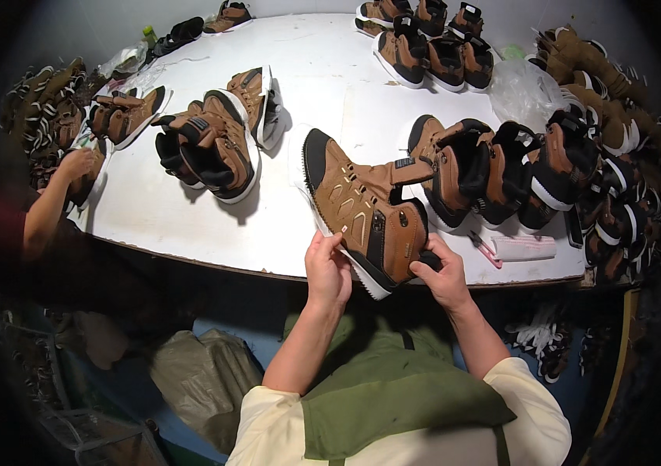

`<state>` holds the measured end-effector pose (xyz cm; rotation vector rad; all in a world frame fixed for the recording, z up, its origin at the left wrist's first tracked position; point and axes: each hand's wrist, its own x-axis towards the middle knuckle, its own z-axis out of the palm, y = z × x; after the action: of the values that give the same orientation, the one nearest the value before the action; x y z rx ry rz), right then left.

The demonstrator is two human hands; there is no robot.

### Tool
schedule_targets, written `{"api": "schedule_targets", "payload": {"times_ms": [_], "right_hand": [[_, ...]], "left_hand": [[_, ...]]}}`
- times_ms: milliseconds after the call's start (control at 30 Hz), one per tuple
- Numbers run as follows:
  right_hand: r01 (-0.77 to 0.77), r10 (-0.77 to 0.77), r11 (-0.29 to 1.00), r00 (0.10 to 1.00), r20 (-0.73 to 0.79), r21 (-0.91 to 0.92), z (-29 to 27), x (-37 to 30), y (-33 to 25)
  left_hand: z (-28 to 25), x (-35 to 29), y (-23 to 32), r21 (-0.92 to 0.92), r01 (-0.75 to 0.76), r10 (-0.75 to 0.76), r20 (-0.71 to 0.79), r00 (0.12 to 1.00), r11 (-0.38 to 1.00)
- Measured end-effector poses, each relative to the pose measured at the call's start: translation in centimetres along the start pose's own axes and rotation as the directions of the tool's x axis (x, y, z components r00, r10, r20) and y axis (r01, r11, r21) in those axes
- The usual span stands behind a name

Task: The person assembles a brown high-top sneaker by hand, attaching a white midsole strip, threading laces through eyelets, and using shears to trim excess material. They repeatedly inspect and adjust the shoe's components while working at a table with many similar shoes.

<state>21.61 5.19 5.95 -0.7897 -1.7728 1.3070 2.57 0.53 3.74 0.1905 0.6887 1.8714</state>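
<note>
Two bare forearms rise from the lower side of the view and lean toward each other, the left forearm (299, 349) slanting up to the right and the right forearm (480, 334) up to the left. Both arms are bent at the elbow. The left hand (329, 268) is at the near edge of the surface (152, 221), its wrist nearly in line with the forearm, thumb and index finger pointing away from the body in a grip. The right hand (443, 276) is level with it, well apart along the same edge, thumb pointing left and index finger reaching up and left, also gripping. Its other fingers are mostly hidden.
</note>
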Motion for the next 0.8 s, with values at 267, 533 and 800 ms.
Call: {"api": "schedule_targets", "payload": {"times_ms": [267,533,800], "right_hand": [[-0.015,0.016,0.996,1.000,-0.009,0.093,-0.8,-1.1,2.5],[0.033,-0.033,0.999,0.999,0.001,-0.032,-0.5,-1.0,1.4],[0.207,-0.204,0.936,0.978,0.043,-0.284,1.4,0.8,-0.5]], "left_hand": [[-0.3,-0.5,-0.1,-0.014,0.028,-0.027,0.066,0.997,1.000],[0.0,-0.4,-0.1,0.045,-0.037,0.034,0.067,0.997,0.998],[-0.3,0.0,-0.2,0.107,-0.057,0.052,0.048,0.997,0.993]]}}
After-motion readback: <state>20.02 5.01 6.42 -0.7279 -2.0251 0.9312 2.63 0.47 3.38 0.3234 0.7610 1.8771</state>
